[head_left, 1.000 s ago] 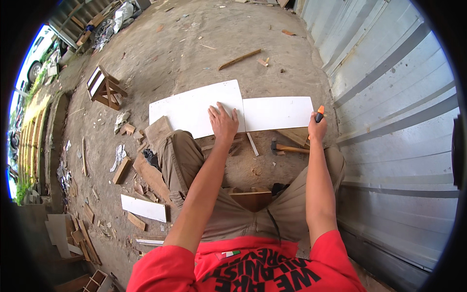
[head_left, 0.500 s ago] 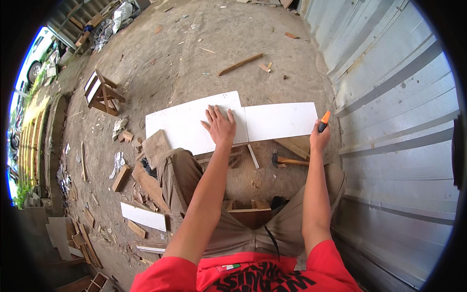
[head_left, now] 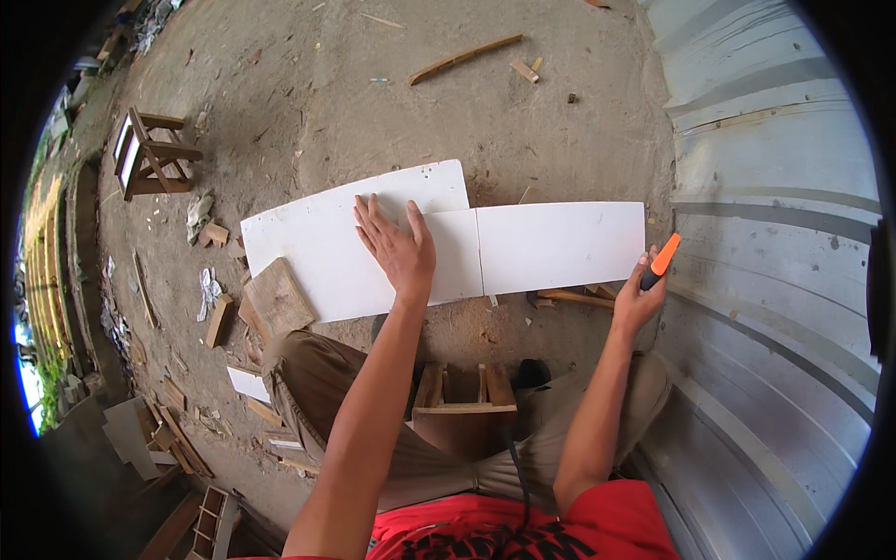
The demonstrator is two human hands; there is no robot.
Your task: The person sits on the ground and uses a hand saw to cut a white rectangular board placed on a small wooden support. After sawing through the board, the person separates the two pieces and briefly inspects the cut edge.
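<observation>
My left hand [head_left: 399, 250] presses flat on the white boards, fingers spread and thumb apart. Under it lies a large white board [head_left: 317, 224], and a narrower white board [head_left: 560, 245] reaches right from it, seeming to overlap it. A thin dark line crosses the narrower board near the larger one's right edge. My right hand [head_left: 639, 297] is closed around an orange-and-black tool [head_left: 661, 261], its orange end pointing up and right; its kind cannot be made out. The fingertips of that hand are at the narrower board's right end.
A corrugated metal wall [head_left: 775, 243] runs along the right. Between my legs stands a small wooden stool [head_left: 465, 420]. A wooden block [head_left: 280, 297] rests at the large board's near left corner. Another stool [head_left: 154, 154], a wooden stick [head_left: 465, 59] and offcuts lie about.
My view has shifted. The narrower board now covers most of the hammer and white strip seen before. My right hand is farther right, and the orange-and-black tool leans more to the right.
</observation>
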